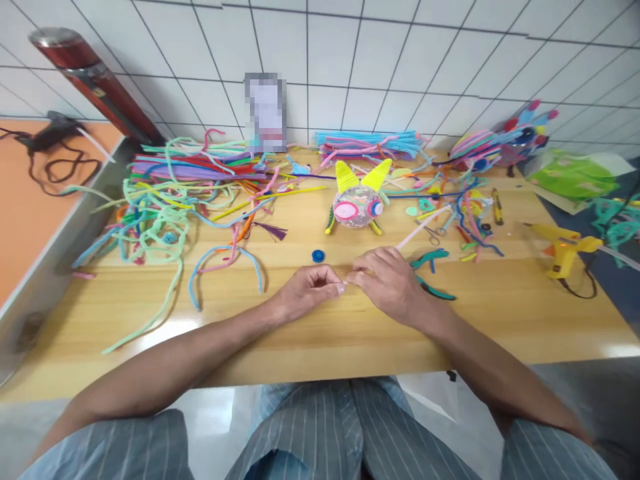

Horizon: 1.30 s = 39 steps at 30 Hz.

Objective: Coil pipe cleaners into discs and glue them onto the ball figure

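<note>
A pale pink pipe cleaner (423, 225) runs through both my hands and sticks out up and to the right. My left hand (314, 288) pinches its end between thumb and finger. My right hand (387, 280) is closed on it close by, with the fingertips of the two hands nearly meeting. Just beyond them lies a small blue disc (318, 255). Farther back stands a clear round figure (358, 207) with yellow ears, pink and blue eyes and yellow-green feet. Teal-handled pliers (434, 273) lie open beside my right hand, partly hidden by it.
A tangle of pipe cleaners (163, 223) covers the left side, with bundles (370, 145) along the wall. To the right lie scissors (436, 233), a yellow cutter (497, 207) and a yellow glue gun (563, 248). A phone-like object (267, 113) leans on the tiles.
</note>
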Tool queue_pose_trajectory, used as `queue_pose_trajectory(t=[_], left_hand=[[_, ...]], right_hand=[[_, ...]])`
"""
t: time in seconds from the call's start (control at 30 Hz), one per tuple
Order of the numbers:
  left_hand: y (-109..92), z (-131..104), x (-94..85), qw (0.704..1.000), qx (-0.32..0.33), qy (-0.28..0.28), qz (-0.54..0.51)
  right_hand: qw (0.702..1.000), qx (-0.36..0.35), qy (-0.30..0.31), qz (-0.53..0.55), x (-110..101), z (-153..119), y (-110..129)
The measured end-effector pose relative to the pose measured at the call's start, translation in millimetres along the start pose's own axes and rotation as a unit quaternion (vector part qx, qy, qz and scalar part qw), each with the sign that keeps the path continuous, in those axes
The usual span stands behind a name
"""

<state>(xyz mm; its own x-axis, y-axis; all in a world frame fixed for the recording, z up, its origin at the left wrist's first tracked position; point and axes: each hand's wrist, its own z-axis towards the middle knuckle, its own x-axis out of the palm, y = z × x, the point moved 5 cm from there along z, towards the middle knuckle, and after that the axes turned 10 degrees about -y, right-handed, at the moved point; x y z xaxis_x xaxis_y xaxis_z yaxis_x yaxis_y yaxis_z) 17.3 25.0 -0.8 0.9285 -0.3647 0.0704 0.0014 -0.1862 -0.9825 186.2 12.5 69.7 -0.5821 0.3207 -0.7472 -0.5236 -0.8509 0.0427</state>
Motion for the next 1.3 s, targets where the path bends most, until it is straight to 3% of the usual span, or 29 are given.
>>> queue_pose_trajectory(t=[0.13,0.23,0.43,0.7,0.97,1.2,1.3], left_hand=[[-6,-4,-4.5,0.998,0.03,-0.051,-0.007],[-10,-8,-6.5,0.995,0.04,-0.086,-0.033],[2,-8,-5.1,0.986,0.014,-0.126,-0.104],[8,-5,0.6,0.994,-0.015,-0.077,-0.078],[5,-6,2.2,0.999,-0.014,-0.043,0.001],[11,-7,1.4,0.996,0.006,-0.001,0.091],[9,-9,0.7,0.994,0.023,-0.012,0.107]], right_hand=[[0.998,0.035,-0.022,0.044,-3,1,0],[0.991,0.098,-0.036,0.082,1,0,3],[0.962,0.213,-0.074,0.155,11,-5,5],[0.984,0.161,-0.004,0.074,-2,-4,-11],[0.996,0.065,0.051,0.019,7,-7,2],[0.996,0.045,0.074,-0.004,8,-8,5],[0.996,0.052,0.078,-0.007,8,-8,6]])
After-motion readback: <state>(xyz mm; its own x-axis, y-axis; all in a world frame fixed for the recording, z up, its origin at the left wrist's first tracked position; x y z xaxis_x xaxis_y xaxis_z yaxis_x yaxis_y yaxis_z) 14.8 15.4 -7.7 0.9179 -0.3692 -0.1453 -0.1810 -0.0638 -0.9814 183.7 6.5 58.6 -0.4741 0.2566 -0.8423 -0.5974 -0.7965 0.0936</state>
